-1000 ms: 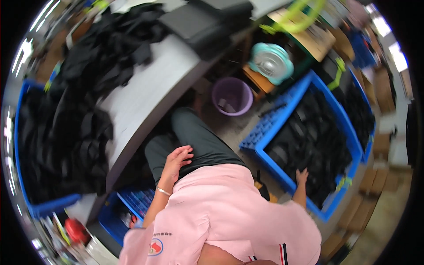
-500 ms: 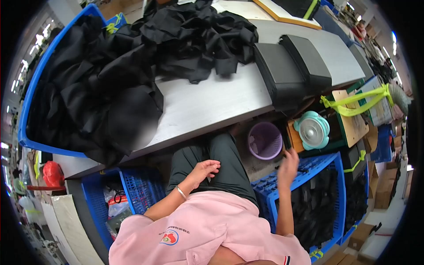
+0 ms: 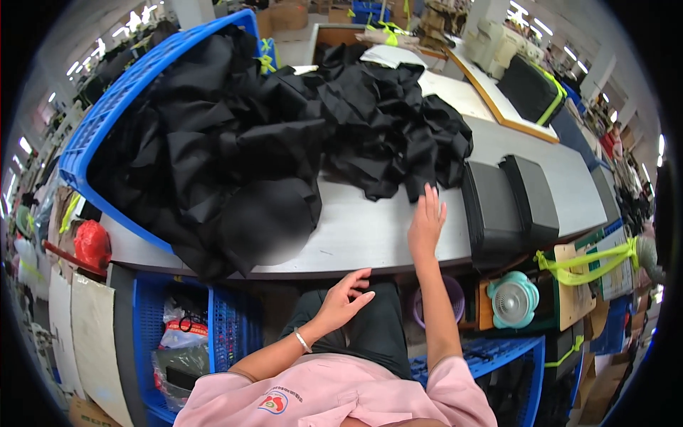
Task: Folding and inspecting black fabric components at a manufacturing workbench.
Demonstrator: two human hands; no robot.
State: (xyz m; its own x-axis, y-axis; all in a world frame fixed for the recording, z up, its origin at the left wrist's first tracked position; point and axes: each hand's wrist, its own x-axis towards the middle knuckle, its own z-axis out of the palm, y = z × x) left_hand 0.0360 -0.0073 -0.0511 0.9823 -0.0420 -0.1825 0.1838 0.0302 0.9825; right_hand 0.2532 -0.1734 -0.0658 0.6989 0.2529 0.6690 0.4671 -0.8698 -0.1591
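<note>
My right hand [image 3: 427,226] reaches over the grey-white table [image 3: 370,231], its fingers stretched out and nothing held. Its fingertips are at the near edge of a heap of crumpled black fabric pieces [image 3: 384,128]; whether they touch it I cannot tell. My left hand [image 3: 344,302] hovers above my lap at the table's front edge, fingers apart, holding nothing. More black fabric [image 3: 206,142] fills a blue plastic crate [image 3: 135,107] tipped on its side at the left and spills onto the tabletop. Right of my right hand stand two neat stacks of dark flat pieces [image 3: 494,203].
Below the table on the right are a purple basket [image 3: 456,295], a teal fan [image 3: 514,300] and a blue crate [image 3: 530,356] holding dark pieces. Another blue crate [image 3: 146,320] with plastic bags stands at the lower left, near a red bag [image 3: 92,244]. A yellow-edged board [image 3: 501,107] lies farther back.
My right hand has moved from beside the purple basket up and forward over the table to the black fabric. My left hand has opened its fingers. The view has tilted up.
</note>
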